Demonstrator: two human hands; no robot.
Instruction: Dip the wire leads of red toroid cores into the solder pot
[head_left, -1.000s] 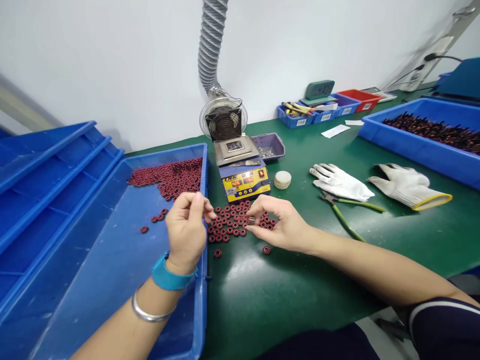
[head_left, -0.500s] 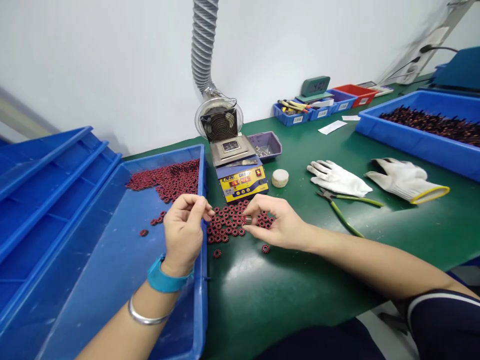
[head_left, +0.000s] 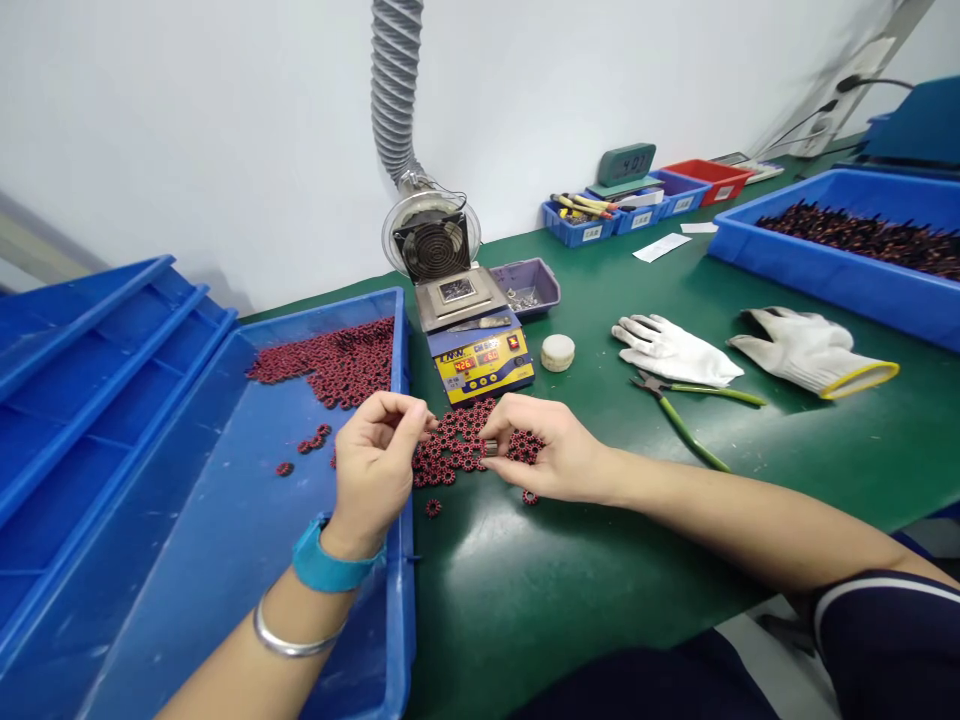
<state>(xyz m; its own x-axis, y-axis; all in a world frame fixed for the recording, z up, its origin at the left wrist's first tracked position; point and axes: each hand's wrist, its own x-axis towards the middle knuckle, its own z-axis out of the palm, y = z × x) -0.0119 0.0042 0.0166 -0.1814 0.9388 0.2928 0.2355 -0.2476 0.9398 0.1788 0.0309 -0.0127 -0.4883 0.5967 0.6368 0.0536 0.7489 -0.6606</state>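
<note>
My right hand (head_left: 547,448) pinches a small wound ring (head_left: 491,448) between thumb and fingers, its ribbed metal side showing. It looks like a small motor stator. My left hand (head_left: 380,455) is closed in a pinch to its left, over the rim of the blue tray; what its fingertips hold, if anything, is too small to make out. Beneath and behind the hands, many red and black wound rings (head_left: 450,445) lie on the green table. More rings (head_left: 352,365) are heaped at the far end of the blue tray (head_left: 401,600).
A solder pot (head_left: 484,365) with lit displays stands behind the rings, under a fume hose (head_left: 397,90). To the right lie a round white tin (head_left: 557,352), green-handled cutters (head_left: 682,430) and white gloves (head_left: 675,350). A blue bin (head_left: 840,270) holds dark parts.
My left hand has shifted slightly right, towards the right hand. My right hand keeps its pinch on the ring, and the camera view has moved a little.
</note>
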